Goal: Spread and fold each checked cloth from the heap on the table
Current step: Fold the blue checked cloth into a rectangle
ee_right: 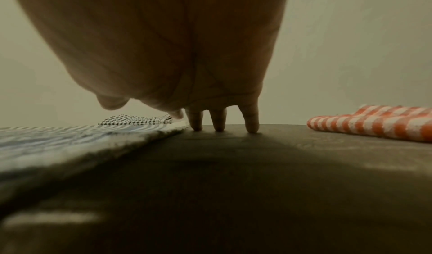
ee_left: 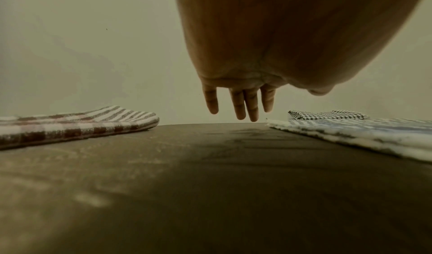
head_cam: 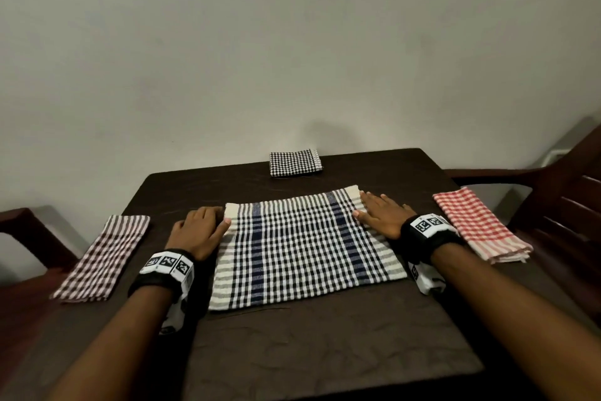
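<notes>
A blue, black and white checked cloth (head_cam: pixel 299 244) lies flat in a layered rectangle at the middle of the dark table (head_cam: pixel 325 352). My left hand (head_cam: pixel 203 225) sits at its far left corner, thumb on the cloth's edge, fingers loose; the left wrist view shows those fingers (ee_left: pixel 238 106) hanging straight over the table beside the cloth (ee_left: pixel 362 132). My right hand (head_cam: pixel 379 213) lies flat over the far right corner. In the right wrist view three fingertips (ee_right: pixel 219 121) press the table just past the cloth's edge (ee_right: pixel 81 139). Neither hand grips anything.
A folded brown checked cloth (head_cam: pixel 104 257) lies at the left edge, a folded red checked cloth (head_cam: pixel 481 225) at the right edge, and a small folded black-and-white cloth (head_cam: pixel 294 162) at the far edge by the wall. Wooden chairs (head_cam: pixel 553 199) flank the table.
</notes>
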